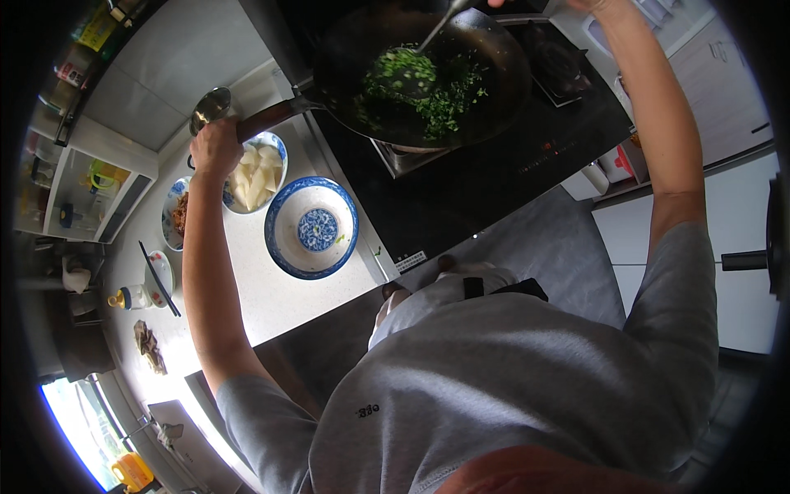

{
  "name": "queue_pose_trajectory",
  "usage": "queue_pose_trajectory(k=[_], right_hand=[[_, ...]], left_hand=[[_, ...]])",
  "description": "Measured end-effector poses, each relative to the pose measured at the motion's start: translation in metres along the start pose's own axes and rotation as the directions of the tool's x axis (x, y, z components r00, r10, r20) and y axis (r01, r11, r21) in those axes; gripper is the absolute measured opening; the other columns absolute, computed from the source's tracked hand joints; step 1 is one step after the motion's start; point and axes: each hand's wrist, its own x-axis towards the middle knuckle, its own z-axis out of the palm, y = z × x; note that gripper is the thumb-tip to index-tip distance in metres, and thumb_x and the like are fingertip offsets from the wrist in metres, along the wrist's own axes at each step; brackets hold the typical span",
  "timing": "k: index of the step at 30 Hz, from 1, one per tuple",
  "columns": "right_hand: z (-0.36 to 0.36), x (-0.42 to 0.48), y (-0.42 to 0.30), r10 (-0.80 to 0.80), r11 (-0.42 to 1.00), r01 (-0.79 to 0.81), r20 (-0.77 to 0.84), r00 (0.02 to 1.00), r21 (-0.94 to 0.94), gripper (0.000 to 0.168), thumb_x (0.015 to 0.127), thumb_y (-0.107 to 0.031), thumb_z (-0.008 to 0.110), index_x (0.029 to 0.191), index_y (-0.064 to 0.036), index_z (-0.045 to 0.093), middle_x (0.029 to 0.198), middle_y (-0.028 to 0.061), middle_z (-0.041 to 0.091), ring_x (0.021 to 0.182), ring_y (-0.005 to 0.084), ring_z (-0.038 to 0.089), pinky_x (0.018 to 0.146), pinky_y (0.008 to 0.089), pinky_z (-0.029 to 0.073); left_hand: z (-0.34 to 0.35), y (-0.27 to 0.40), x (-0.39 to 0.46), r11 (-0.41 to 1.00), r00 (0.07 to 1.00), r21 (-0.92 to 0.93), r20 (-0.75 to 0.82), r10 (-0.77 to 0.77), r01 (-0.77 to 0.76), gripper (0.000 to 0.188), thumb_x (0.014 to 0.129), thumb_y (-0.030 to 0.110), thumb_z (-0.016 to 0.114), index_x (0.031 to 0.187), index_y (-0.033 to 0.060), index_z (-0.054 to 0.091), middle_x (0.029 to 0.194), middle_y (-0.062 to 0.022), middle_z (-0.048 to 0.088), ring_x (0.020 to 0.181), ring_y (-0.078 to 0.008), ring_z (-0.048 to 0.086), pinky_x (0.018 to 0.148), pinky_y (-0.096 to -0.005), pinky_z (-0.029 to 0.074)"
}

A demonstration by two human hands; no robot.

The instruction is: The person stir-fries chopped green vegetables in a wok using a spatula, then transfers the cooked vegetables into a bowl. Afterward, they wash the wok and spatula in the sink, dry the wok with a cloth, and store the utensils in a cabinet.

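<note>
My left hand (217, 147) grips the dark handle (271, 118) of a large black wok (345, 102), which sits on the cooktop. Chopped green leaves (447, 108) lie in the wok's middle. Among them is the head of a metal ladle (439, 32), heaped with greens and slightly blurred. Its shaft slants up to the top edge of the picture, where my right hand (586, 4) is mostly cut off; a fingertip shows beside the shaft. Just below my left hand, a blue-and-white bowl (281, 154) holds pale cut vegetable pieces (254, 176).
A blue-rimmed bowl (311, 259) with a few green bits stands near the cooktop (494, 179). My left forearm partly covers a bowl of brown food (179, 213). Chopsticks (159, 278) rest across a small dish (162, 262), beside a baby bottle (133, 297). A metal bowl (211, 106) is by the wall.
</note>
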Motion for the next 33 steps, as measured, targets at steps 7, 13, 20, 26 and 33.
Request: queue_pose_trajectory(k=[7,13,20,26,33], right_hand=[[0.011,0.024,0.036,0.106,0.987,-0.099,-0.047,0.993,0.129,0.013,0.078,-0.013,0.061,0.083,-0.001,0.059,0.071,0.0114,0.063,0.054,0.0184,0.064,0.044,0.0237,0.05],[-0.037,0.0,-0.004,-0.075,0.967,0.027,0.184,0.98,0.255,0.013,0.077,-0.006,0.062,0.086,0.003,0.058,0.076,0.0162,0.065,0.059,0.0234,0.066,0.048,0.0236,0.054],[-0.032,-0.021,0.004,0.259,0.962,-0.261,-0.031,0.965,-0.086,0.016,0.075,-0.01,0.064,0.086,0.002,0.059,0.074,0.0132,0.063,0.059,0.0199,0.065,0.049,0.0264,0.053],[-0.09,-0.025,0.041,0.406,0.86,-0.505,-0.498,0.766,-0.077,0.029,0.076,-0.023,0.063,0.088,0.004,0.058,0.067,0.015,0.062,0.047,0.0209,0.061,0.039,0.0266,0.049],[-0.013,-0.035,0.077,0.269,0.943,-0.145,-0.428,0.863,0.301,0.016,0.082,-0.013,0.058,0.09,0.0,0.054,0.069,0.0151,0.062,0.053,0.021,0.063,0.042,0.0255,0.051]], left_hand=[[0.0,-0.001,-0.001,1.0,0.999,0.002,-0.028,0.026,-0.026,0.026,0.074,0.009,0.055,0.097,0.0171,0.064,0.092,-0.0128,0.064,0.09,-0.0321,0.061,0.077,-0.0425,0.048],[0.002,-0.003,-0.002,1.0,1.0,-0.014,-0.011,0.008,-0.008,0.025,0.073,0.009,0.054,0.096,0.0163,0.064,0.091,-0.0131,0.064,0.09,-0.0325,0.061,0.076,-0.0429,0.048],[-0.004,-0.001,-0.004,1.0,0.999,-0.002,-0.032,0.03,-0.03,0.025,0.073,0.009,0.055,0.095,0.0159,0.064,0.092,-0.0129,0.064,0.09,-0.0324,0.061,0.075,-0.0431,0.049],[-0.002,0.003,0.003,0.999,0.999,-0.006,-0.014,0.039,-0.039,0.025,0.073,0.01,0.056,0.096,0.0166,0.064,0.092,-0.0126,0.064,0.09,-0.0316,0.061,0.077,-0.043,0.049],[0.001,-0.008,-0.006,1.0,1.0,0.015,0.014,-0.001,0.001,0.027,0.074,0.01,0.056,0.098,0.0182,0.064,0.093,-0.0127,0.064,0.09,-0.031,0.062,0.077,-0.0426,0.049]])
